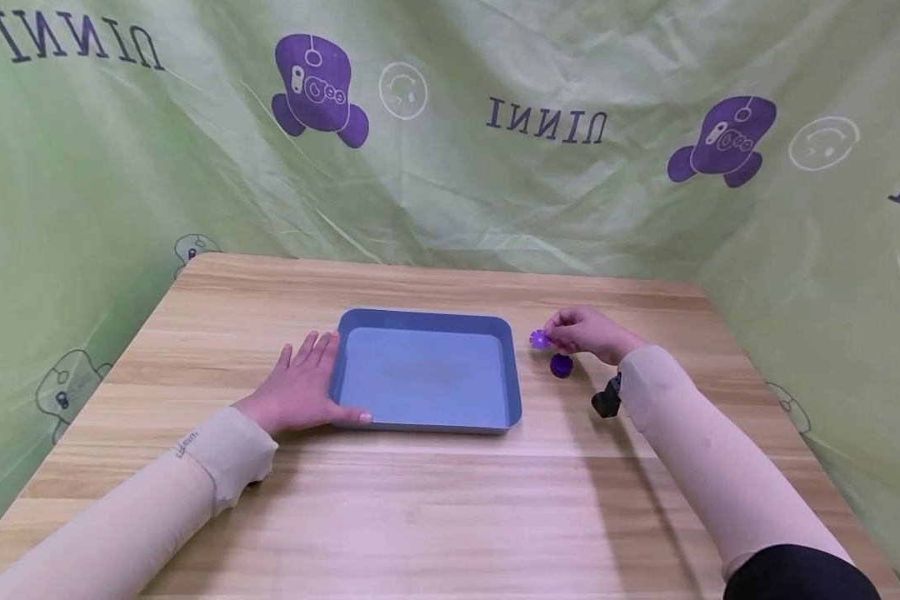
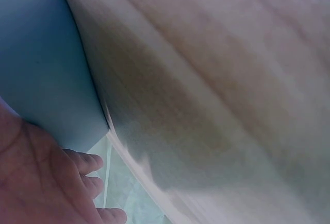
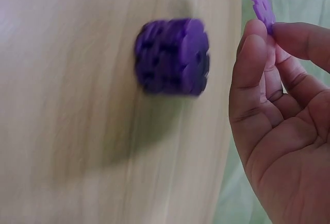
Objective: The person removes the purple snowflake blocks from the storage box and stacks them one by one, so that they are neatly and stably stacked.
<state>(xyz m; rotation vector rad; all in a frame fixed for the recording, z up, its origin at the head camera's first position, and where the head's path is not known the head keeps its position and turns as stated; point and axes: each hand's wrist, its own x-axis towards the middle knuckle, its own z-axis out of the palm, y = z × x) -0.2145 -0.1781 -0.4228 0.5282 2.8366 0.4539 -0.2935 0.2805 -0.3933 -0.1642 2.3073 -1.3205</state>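
Observation:
My right hand (image 1: 591,333) pinches one purple snowflake building disc (image 1: 539,339) between thumb and fingertips, to the right of the tray. Seen from the right wrist, that flower-edged disc (image 3: 262,6) stands up out of the fingertips. Below the hand sits a short stack of darker purple discs (image 1: 561,366), notched around the edge (image 3: 172,56). On the other side, my left hand (image 1: 307,392) rests against the left side of a blue-grey tray (image 1: 427,417), fingers straight and spread, thumb along its front rim. Nothing lies in the tray.
A wooden table (image 1: 435,508) carries everything. Behind it and at both sides hangs a green printed curtain (image 1: 450,200). A black wrist camera (image 1: 607,398) sticks out under the right cuff, close over the table.

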